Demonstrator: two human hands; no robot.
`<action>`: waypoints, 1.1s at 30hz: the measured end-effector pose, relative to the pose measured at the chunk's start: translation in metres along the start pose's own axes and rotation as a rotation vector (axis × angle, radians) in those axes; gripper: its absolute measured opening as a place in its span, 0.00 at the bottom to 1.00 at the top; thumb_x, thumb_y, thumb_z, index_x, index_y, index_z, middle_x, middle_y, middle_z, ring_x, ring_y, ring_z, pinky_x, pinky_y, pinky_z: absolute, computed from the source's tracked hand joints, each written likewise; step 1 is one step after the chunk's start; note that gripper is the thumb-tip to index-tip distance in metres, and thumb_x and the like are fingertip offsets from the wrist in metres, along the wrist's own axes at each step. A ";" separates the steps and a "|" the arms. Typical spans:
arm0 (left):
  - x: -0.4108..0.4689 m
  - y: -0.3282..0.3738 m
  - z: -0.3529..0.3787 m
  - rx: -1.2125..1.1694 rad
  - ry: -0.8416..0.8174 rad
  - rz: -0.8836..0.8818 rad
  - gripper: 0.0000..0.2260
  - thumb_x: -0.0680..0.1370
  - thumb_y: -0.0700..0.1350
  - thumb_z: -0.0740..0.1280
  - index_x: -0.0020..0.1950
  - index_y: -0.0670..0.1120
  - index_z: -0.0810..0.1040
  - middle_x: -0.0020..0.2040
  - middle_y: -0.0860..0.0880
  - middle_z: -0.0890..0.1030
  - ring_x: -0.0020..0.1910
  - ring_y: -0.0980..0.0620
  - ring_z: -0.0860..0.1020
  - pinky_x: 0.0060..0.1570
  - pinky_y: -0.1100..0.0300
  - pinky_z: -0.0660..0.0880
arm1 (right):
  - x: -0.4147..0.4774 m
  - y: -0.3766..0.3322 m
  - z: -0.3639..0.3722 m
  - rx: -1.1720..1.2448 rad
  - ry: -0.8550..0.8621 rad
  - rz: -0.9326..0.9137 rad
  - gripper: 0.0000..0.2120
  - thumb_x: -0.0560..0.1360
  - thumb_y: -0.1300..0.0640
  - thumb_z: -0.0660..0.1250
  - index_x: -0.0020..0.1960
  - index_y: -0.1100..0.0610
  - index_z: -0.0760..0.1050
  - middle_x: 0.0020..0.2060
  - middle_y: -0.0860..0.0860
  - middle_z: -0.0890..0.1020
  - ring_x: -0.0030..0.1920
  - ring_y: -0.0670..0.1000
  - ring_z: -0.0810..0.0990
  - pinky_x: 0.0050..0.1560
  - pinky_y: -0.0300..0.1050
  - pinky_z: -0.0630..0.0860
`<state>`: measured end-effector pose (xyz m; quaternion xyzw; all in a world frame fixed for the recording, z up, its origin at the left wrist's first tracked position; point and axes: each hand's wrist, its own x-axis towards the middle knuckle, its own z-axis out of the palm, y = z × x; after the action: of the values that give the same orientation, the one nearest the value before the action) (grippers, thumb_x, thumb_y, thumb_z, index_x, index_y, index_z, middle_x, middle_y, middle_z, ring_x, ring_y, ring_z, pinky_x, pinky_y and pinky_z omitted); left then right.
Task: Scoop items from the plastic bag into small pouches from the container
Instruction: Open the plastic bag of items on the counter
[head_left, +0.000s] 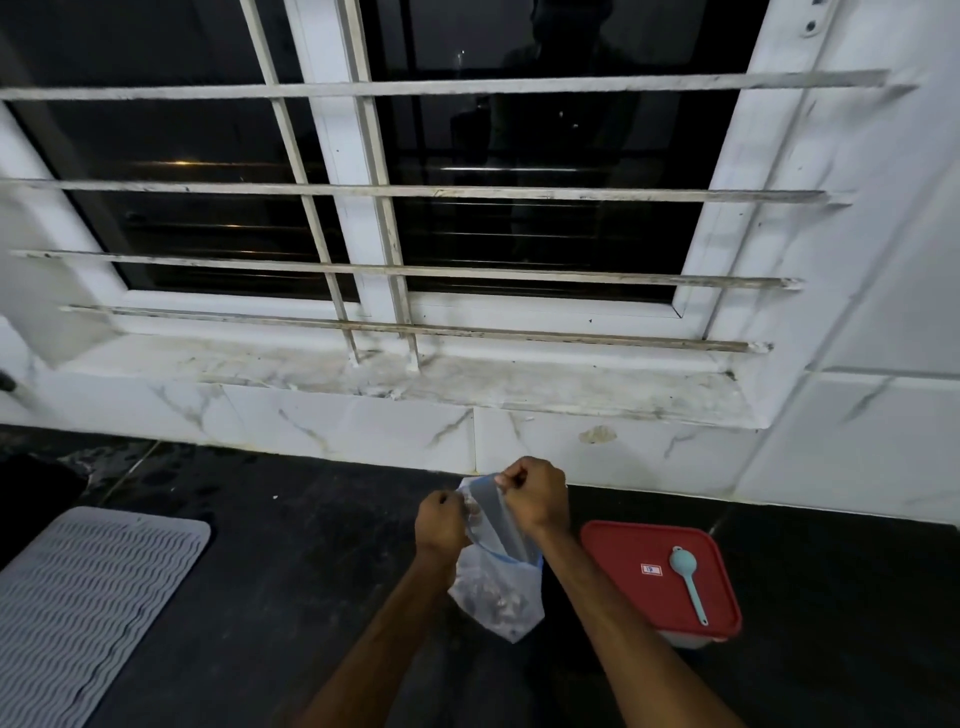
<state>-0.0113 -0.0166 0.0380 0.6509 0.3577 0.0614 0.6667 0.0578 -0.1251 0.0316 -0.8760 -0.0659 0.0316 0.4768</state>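
A clear plastic bag (496, 597) with small brownish items in its bottom hangs above the dark counter. My left hand (440, 522) pinches the left side of the bag's top edge. My right hand (535, 493) pinches the right side, higher up, so the mouth is stretched between them. To the right stands a container (691, 642) with a red lid (623, 551). A light blue scoop (687, 577) lies on that lid, bowl end away from me. No pouches are visible.
A grey ribbed mat (88, 597) lies at the front left of the black counter (291, 561). Behind it rises a white marble-tiled wall (363, 421) with a sill and a barred window (415, 192).
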 end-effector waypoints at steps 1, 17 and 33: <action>-0.001 0.001 0.000 -0.066 -0.028 -0.051 0.11 0.82 0.38 0.58 0.42 0.44 0.73 0.40 0.46 0.77 0.36 0.52 0.75 0.36 0.57 0.74 | -0.001 -0.005 -0.001 0.002 -0.001 0.004 0.05 0.73 0.60 0.72 0.39 0.58 0.81 0.35 0.48 0.83 0.36 0.45 0.78 0.31 0.29 0.69; -0.010 -0.027 -0.038 0.214 -0.282 0.412 0.05 0.76 0.44 0.72 0.51 0.46 0.80 0.44 0.46 0.84 0.43 0.50 0.84 0.43 0.59 0.81 | -0.020 -0.021 -0.015 0.454 -0.434 0.521 0.12 0.75 0.68 0.60 0.36 0.59 0.77 0.26 0.53 0.76 0.21 0.47 0.73 0.23 0.35 0.69; -0.011 -0.021 -0.018 0.044 -0.116 0.166 0.21 0.84 0.49 0.58 0.43 0.33 0.78 0.37 0.38 0.79 0.38 0.43 0.76 0.40 0.52 0.73 | -0.049 -0.006 -0.003 -0.108 -0.355 -0.287 0.09 0.77 0.61 0.65 0.38 0.59 0.78 0.35 0.54 0.82 0.37 0.49 0.80 0.45 0.52 0.79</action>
<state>-0.0375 -0.0110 0.0248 0.6952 0.2645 0.0707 0.6647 0.0095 -0.1317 0.0379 -0.8626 -0.2739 0.1134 0.4099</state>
